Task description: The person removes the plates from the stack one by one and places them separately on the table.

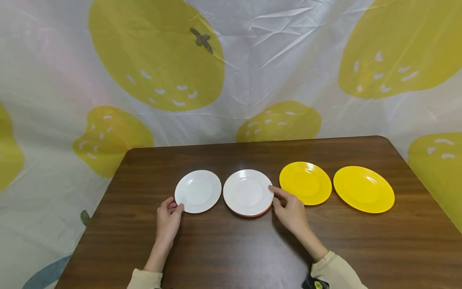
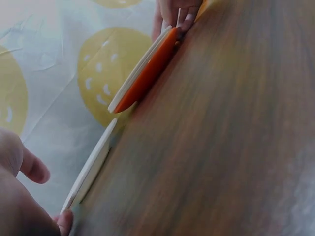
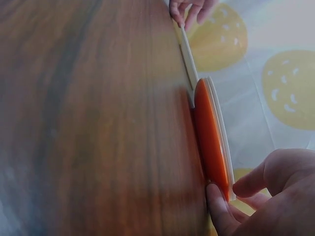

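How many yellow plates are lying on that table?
2. The left yellow plate is just beyond the right hand; the right yellow plate is beside it, nearer the right edge of the table. Others could be hidden underneath.

Before you lies a brown wood-grained table (image 1: 231, 249) with rounded far corners. Behind it you see a creased white cloth (image 1: 281, 80), printed with big yellow fruits (image 1: 155, 60) bearing white dashes; at your lower left, the cloth shows a blue shape (image 1: 48, 273).
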`<state>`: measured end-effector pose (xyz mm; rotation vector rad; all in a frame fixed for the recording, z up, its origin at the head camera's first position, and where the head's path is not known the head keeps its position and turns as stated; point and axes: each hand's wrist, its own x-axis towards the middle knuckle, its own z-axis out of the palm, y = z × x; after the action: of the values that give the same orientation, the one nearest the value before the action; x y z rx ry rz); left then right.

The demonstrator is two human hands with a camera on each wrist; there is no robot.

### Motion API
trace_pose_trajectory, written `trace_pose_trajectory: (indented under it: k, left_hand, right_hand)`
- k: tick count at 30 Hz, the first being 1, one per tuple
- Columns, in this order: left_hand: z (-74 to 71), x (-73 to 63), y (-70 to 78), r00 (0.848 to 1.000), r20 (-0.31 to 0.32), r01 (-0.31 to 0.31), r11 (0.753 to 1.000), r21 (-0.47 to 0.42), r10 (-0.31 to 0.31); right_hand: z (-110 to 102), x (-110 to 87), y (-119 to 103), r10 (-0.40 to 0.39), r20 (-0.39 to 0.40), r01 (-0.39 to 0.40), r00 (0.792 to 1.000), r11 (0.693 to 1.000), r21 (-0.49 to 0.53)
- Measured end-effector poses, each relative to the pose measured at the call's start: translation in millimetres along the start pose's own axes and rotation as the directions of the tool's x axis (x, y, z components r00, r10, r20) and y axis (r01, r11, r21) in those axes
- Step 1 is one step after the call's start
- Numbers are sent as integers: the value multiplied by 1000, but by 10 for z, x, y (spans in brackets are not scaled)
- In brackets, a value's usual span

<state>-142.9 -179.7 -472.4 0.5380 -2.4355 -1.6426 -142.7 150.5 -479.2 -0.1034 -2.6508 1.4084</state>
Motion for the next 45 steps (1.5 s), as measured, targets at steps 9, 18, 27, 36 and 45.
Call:
trace_pose_trajectory:
  k: [9,18,27,36,45]
  left_hand:
    - [234,-30,134,999,14,-47,999,-20,47]
    - [486,-84,221,993,55,-107,994,-29,109]
    - [650,-108,321,977,150,-143,989,-44,148]
    - [765,-132,358,956,254,-132,989,-65,144]
    - [779,-132,405,935,324,-120,988,-93,144]
  right_hand:
    - [-14,3,-1,11,7,-12,1000,1000,17]
    - [-5,-9,-7,6,15,-6,1000,1000,11]
    - [9,-1,0,5,5,-5,1000,1000,9]
    - [8,-4,4,7,5,-7,1000,1000,9]
    - [21,-3,5,0,1,0,1000,1000,14]
